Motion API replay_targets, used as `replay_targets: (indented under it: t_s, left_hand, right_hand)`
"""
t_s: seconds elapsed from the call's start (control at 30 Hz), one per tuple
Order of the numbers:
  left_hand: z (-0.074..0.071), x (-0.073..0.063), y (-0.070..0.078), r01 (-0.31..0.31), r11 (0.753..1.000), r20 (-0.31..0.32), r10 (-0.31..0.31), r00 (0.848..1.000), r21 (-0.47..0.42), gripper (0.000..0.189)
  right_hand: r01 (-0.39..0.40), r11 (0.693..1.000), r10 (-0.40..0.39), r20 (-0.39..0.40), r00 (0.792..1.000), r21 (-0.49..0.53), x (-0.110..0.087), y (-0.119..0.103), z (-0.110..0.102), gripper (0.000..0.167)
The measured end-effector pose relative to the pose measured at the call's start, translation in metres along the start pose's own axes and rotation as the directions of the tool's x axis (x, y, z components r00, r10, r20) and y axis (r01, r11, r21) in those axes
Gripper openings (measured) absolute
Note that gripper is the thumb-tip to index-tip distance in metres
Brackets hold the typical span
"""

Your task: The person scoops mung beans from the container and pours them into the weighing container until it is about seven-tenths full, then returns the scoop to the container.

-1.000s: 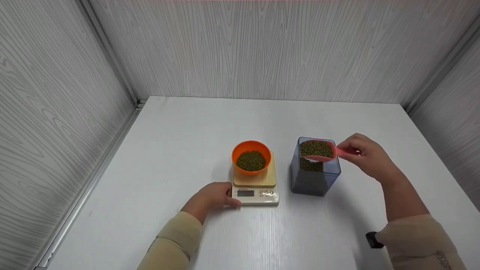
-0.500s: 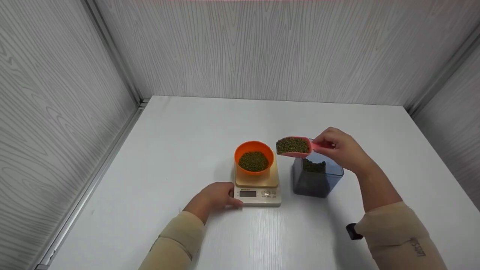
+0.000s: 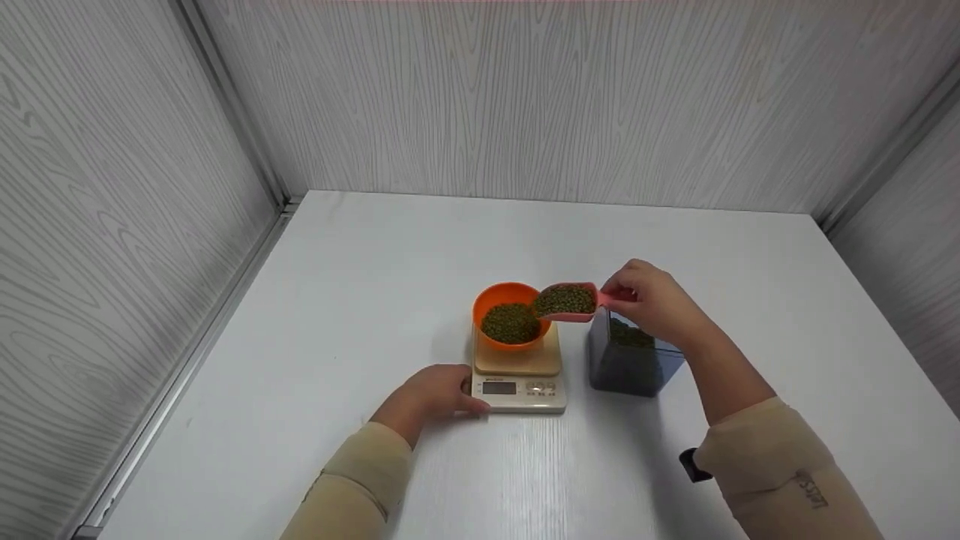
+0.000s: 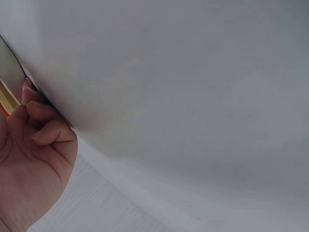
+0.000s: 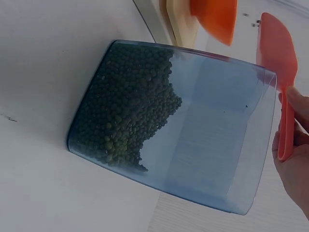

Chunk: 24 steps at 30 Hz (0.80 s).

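My right hand [image 3: 660, 304] pinches the handle of a pink scoop [image 3: 572, 318], heaped with small green beans that look like mung beans. Its tip overlaps the right rim of an orange bowl [image 3: 487, 298], which holds more beans. That bowl stands on a kitchen scale [image 3: 519, 366]. My left hand [image 3: 435, 394] grips the scale's front left corner, thumb along the front edge; in the left wrist view its fingers [image 4: 50, 133] curl against the side. Several dark bean-like specks show beside the tip of the scoop [image 5: 277, 50] in the right wrist view.
A clear bluish container [image 3: 626, 373], partly filled with green beans, stands on the white table [image 3: 390, 262] just right of the scale, below my right hand. Pale wood-grain panels [image 3: 525, 97] enclose the table at the back and sides.
My right hand has carried the full scoop left from above the bluish container to the bowl's right rim. The left hand has stayed at the scale.
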<state>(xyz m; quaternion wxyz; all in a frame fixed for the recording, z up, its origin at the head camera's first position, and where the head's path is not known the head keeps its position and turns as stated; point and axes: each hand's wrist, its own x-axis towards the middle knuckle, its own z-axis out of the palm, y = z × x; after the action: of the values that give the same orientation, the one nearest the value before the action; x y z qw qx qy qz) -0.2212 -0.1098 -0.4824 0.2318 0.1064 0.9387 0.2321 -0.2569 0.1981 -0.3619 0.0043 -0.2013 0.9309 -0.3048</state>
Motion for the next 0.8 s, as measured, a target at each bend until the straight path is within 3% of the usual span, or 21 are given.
replay_targets:
  t_s: [0.53,0.8]
  left_hand:
    - [-0.005,-0.009,0.007,-0.002,1.000,-0.015,0.002,1.000,-0.009,0.039]
    - [-0.004,-0.008,0.006,-0.006,1.000,-0.017,0.006,1.000,0.000,0.040]
  right_hand:
    - [0.025,0.995,-0.027,-0.013,1.000,-0.099,0.002,-0.006,-0.001,0.013]
    - [0.028,0.989,-0.031,-0.018,0.999,-0.148,0.007,-0.012,-0.001,0.012]
